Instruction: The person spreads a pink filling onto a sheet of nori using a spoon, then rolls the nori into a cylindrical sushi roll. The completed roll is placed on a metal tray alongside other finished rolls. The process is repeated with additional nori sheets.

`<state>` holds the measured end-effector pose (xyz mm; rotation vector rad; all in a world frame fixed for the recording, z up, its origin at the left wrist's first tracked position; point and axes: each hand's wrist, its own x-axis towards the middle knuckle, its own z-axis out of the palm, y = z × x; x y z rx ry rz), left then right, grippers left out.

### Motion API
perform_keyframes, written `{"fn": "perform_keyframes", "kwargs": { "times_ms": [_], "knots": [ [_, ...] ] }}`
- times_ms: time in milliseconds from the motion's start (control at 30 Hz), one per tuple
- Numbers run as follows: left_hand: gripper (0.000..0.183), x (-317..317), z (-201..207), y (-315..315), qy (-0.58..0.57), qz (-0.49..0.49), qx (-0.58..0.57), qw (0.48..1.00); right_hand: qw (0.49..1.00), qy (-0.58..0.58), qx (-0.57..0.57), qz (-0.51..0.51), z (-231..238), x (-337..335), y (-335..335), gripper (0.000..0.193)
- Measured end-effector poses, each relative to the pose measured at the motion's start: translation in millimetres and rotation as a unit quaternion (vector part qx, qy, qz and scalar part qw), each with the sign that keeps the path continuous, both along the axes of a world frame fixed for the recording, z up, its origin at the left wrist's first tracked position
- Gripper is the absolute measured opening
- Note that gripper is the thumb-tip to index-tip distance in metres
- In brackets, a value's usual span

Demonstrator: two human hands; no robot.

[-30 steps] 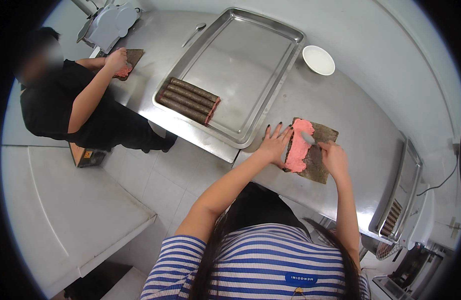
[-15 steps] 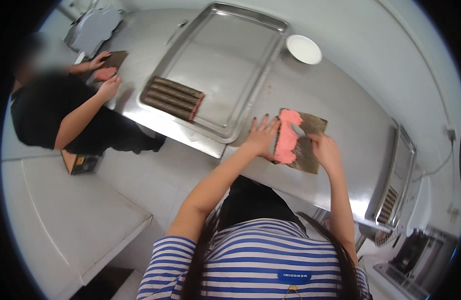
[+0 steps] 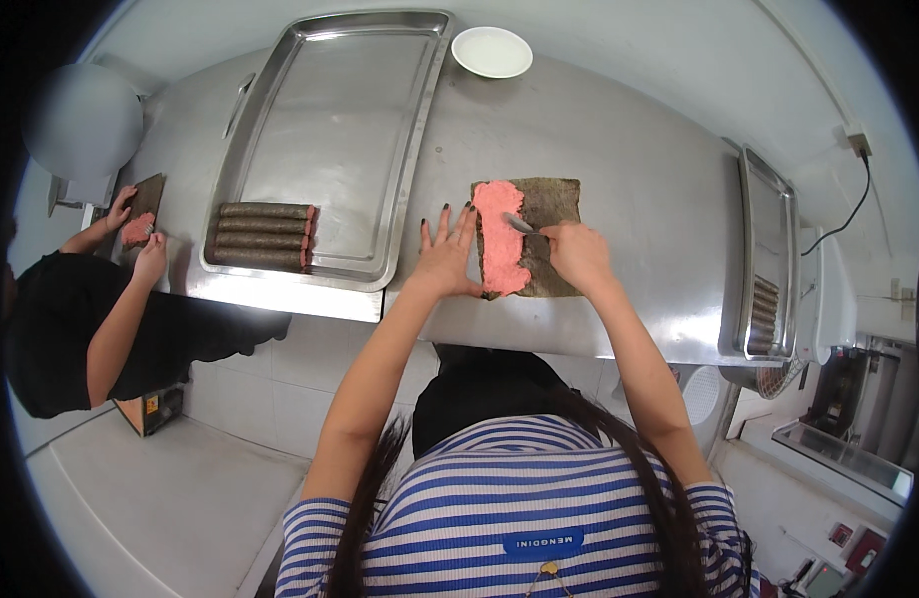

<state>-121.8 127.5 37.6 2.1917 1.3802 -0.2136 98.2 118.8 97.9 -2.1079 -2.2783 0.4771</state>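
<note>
The left hand point(image 3: 442, 261) lies spread at the 9 o'clock edge of the sheet point(image 3: 554, 201) on the tabletop point(image 3: 668, 229), the right hand point(image 3: 579, 256) pinches the spoon point(image 3: 520, 225) at the paste point(image 3: 501, 254), and dragging too hard toward 3 o'clock could tear or skid the sheet.

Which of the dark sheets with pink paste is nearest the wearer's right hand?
The central sheet, with the right hand and its spoon over it; the other sheet lies far left, by the co-worker.
</note>
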Motion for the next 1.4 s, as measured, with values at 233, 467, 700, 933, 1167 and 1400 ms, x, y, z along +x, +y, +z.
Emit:
{"fn": "perform_keyframes", "kwargs": {
  "times_ms": [233,467,700,933,1167,1400],
  "knots": [
    [0.138,-2.6,-3.0,-0.5,-0.022,0.008,0.002,1.000,1.000,-0.009,0.000,0.024,4.8,-5.1,-29.6,0.028],
    [0.136,-2.8,3.2,0.0,-0.040,0.014,-0.005,0.999,0.998,-0.019,0.000,0.059,6.4,-11.1,-50.9,0.029],
    [0.134,-2.5,2.1,0.3,-0.044,0.010,0.003,0.999,0.997,-0.006,0.032,0.066,-3.7,-23.6,-71.1,0.032],
    [0.133,-3.8,1.1,-0.7,-0.050,0.012,0.005,0.999,0.995,0.076,0.042,-0.042,-3.4,-18.8,-89.4,0.031],
    [0.134,-3.5,-0.5,-0.5,-0.050,0.012,0.006,0.999,0.999,0.016,0.029,-0.026,-18.8,-43.2,-105.8,0.034],
    [0.135,-3.9,2.3,-0.6,-0.061,0.018,0.008,0.998,1.000,0.028,0.014,0.000,-7.9,-46.1,-108.4,0.031]
  ]
}}
